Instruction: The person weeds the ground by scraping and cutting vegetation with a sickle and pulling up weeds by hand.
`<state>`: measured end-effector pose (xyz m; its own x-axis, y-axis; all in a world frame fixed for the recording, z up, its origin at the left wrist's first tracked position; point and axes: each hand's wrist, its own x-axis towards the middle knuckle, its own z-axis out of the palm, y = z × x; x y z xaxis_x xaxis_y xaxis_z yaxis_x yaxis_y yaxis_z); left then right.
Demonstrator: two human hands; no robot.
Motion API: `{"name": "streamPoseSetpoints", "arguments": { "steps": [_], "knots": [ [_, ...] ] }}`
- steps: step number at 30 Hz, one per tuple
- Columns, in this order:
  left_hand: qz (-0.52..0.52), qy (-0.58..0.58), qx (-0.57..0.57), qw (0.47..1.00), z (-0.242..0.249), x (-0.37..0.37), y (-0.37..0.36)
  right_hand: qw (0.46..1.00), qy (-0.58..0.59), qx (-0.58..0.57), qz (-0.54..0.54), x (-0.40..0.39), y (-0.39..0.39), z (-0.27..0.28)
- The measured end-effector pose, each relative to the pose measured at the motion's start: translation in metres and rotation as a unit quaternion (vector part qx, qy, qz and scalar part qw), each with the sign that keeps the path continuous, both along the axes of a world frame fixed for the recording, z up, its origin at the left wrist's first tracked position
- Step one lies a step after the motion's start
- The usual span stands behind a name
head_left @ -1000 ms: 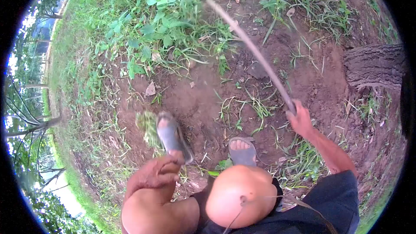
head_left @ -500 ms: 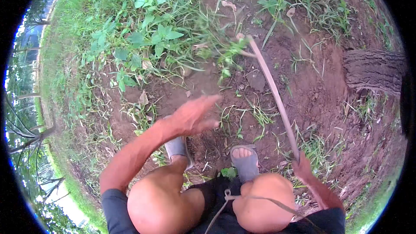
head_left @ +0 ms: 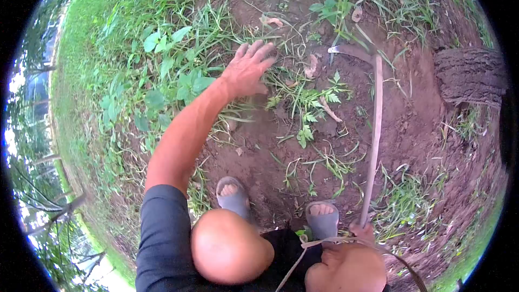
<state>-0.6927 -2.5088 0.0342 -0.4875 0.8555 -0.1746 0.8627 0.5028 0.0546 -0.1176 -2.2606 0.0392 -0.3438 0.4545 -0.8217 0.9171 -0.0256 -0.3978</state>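
Note:
My left hand (head_left: pixel 247 70) reaches forward, fingers spread and holding nothing, beside uprooted-looking grass and a leafy weed (head_left: pixel 311 100). My right hand (head_left: pixel 363 231), partly hidden behind my right knee, is closed around the near end of a long wooden handle. This belongs to a hoe (head_left: pixel 376 130), whose narrow dark head with a bright edge points left at the far end, close over the soil. Green broad-leaved weeds (head_left: pixel 154 97) grow thickly left of my left hand.
A tree trunk (head_left: pixel 470 75) stands at the right. My sandalled feet (head_left: pixel 233 197) rest on reddish-brown soil (head_left: pixel 248 146) near my bent knees. Loose grass (head_left: pixel 330 165) and dry leaves lie ahead. A cord (head_left: pixel 305 244) hangs across my lap. Trees line the far left.
My left hand has moved forward and opened out over the weeds. The hoe head has swung right, and its handle stands more upright in view. The leafy weed now lies on the soil.

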Motion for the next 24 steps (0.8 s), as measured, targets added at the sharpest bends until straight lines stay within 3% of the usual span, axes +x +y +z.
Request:
{"name": "streamPoseSetpoints", "arguments": {
  "steps": [2,3,5,6,7,9,10,11,13,14,15,16,18,19,20,21,22,23,24],
  "knots": [
    [-0.102,0.021,0.023,0.994,-0.009,-0.021,-0.009,0.982,0.000,-0.123,-0.146,-0.055,-0.016,0.031],
    [-0.106,0.022,0.024,0.994,-0.011,-0.024,-0.011,0.981,0.001,-0.122,-0.149,-0.064,-0.027,0.037],
    [0.008,-0.068,-0.106,0.992,-0.014,-0.028,-0.015,0.987,0.001,-0.031,-0.160,-0.075,-0.041,0.042],
    [-0.003,-0.056,-0.063,0.996,-0.035,-0.034,-0.037,0.987,0.016,-0.015,-0.159,-0.068,-0.050,0.037],
    [-0.001,-0.057,-0.061,0.997,-0.037,-0.036,-0.053,0.987,0.015,-0.013,-0.157,-0.064,-0.055,0.034],
    [0.025,-0.063,-0.133,0.989,-0.039,-0.029,-0.092,0.989,0.067,0.119,-0.049,-0.064,-0.061,0.032],
    [-0.015,-0.006,-0.147,0.989,-0.054,-0.026,-0.126,0.983,0.083,0.165,-0.012,-0.068,-0.062,0.032],
    [-0.055,0.052,-0.159,0.984,-0.072,-0.022,-0.167,0.990,0.088,0.106,0.015,-0.084,-0.055,0.038],
    [-0.055,0.058,-0.327,0.942,-0.067,-0.012,-0.222,0.993,0.096,-0.008,0.065,-0.128,-0.041,0.045],
    [-0.056,0.060,-0.379,0.922,-0.054,-0.005,-0.234,0.991,0.106,0.012,0.083,-0.153,-0.040,0.044],
    [-0.179,0.232,-0.458,0.840,-0.002,0.007,-0.219,0.988,0.114,0.032,0.102,-0.181,-0.041,0.044],
    [-0.288,0.391,-0.512,0.709,0.028,0.013,-0.204,0.986,0.117,0.039,0.116,-0.210,-0.042,0.043],
    [-0.276,0.438,-0.471,0.715,0.027,0.012,-0.186,0.979,0.134,0.053,0.144,-0.264,-0.047,0.033],
    [-0.113,0.304,-0.384,0.864,0.032,0.006,-0.160,0.974,0.149,0.061,0.158,-0.289,-0.051,0.020],
    [0.037,0.162,-0.231,0.959,0.037,0.001,-0.134,0.964,0.157,0.076,0.198,-0.316,-0.058,0.014],
    [0.141,0.049,-0.098,0.984,0.029,-0.010,-0.117,0.953,0.163,0.090,0.238,-0.337,-0.067,0.010],
    [0.223,-0.061,0.060,0.971,0.021,-0.021,-0.099,0.953,0.161,0.092,0.241,-0.351,-0.077,0.007],
    [0.114,0.093,0.079,0.986,-0.003,-0.034,-0.099,0.941,0.141,0.097,0.291,-0.364,-0.086,0.003],
    [0.118,0.092,0.079,0.985,-0.008,-0.052,-0.099,0.928,0.119,0.098,0.339,-0.370,-0.092,-0.002]
  ]
}}
